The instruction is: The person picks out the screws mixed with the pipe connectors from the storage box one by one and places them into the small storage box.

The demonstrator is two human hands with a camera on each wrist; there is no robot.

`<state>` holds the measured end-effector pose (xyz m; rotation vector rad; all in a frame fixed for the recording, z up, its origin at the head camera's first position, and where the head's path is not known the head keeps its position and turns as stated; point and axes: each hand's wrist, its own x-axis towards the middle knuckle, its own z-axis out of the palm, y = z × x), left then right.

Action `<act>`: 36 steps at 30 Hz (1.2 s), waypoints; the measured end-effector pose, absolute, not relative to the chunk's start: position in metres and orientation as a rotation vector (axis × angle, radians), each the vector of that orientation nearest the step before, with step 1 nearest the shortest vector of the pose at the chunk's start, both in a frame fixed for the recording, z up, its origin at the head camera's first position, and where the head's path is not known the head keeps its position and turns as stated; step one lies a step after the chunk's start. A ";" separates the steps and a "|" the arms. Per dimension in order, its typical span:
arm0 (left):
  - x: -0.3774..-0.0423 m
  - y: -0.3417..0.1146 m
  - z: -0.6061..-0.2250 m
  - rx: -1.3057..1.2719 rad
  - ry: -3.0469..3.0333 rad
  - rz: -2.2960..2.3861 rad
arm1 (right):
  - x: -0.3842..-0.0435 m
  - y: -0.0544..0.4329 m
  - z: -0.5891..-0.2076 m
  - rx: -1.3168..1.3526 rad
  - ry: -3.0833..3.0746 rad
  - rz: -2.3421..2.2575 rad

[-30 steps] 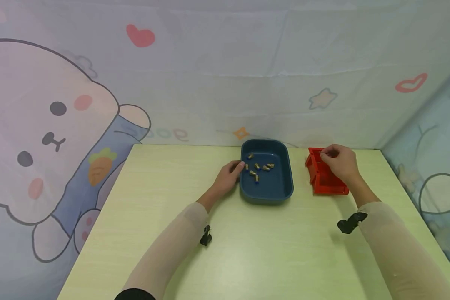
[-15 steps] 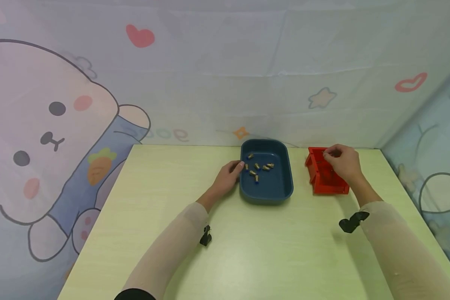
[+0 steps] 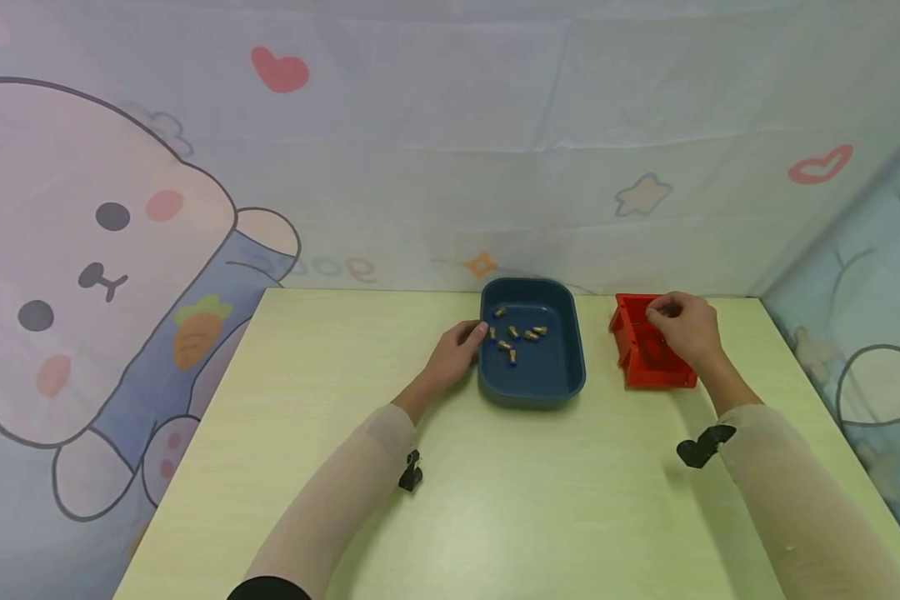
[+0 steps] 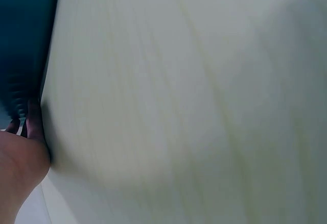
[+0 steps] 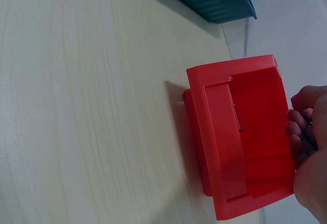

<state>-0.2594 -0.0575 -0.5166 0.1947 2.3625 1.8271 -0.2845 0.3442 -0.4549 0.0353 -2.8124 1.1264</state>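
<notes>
A dark blue tray (image 3: 532,393) stands near the table's back edge with several small brass fittings (image 3: 531,336) in it, some with blue ends. My left hand (image 3: 452,358) grips its left side, thumb at the rim and fingers along the outer wall (image 4: 20,45). To the right stands a red open-topped bin (image 3: 660,379). Over its far right part is my right hand (image 3: 686,329), fingers bent toward the thumb; I cannot tell whether a small thing is between the fingertips. A thin threaded screw (image 5: 237,118) lies inside the bin in the right wrist view.
The pale wooden table (image 3: 495,500) has its back edge against a printed cloth backdrop (image 3: 435,167). A gap of table separates the tray from the bin. A black wrist mount (image 3: 707,446) sits at the right sleeve.
My right hand has shifted very slightly right over the red bin, then stayed nearly still. The left hand, the tray and the fittings have not moved.
</notes>
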 end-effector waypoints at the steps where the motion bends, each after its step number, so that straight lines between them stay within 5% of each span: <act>1: -0.260 -0.057 -0.517 0.193 2.363 1.828 | -0.285 0.344 -0.455 0.034 -2.812 1.126; 36: -0.258 -0.057 -0.513 0.173 2.407 1.770 | -0.286 0.346 -0.458 0.040 -2.857 1.085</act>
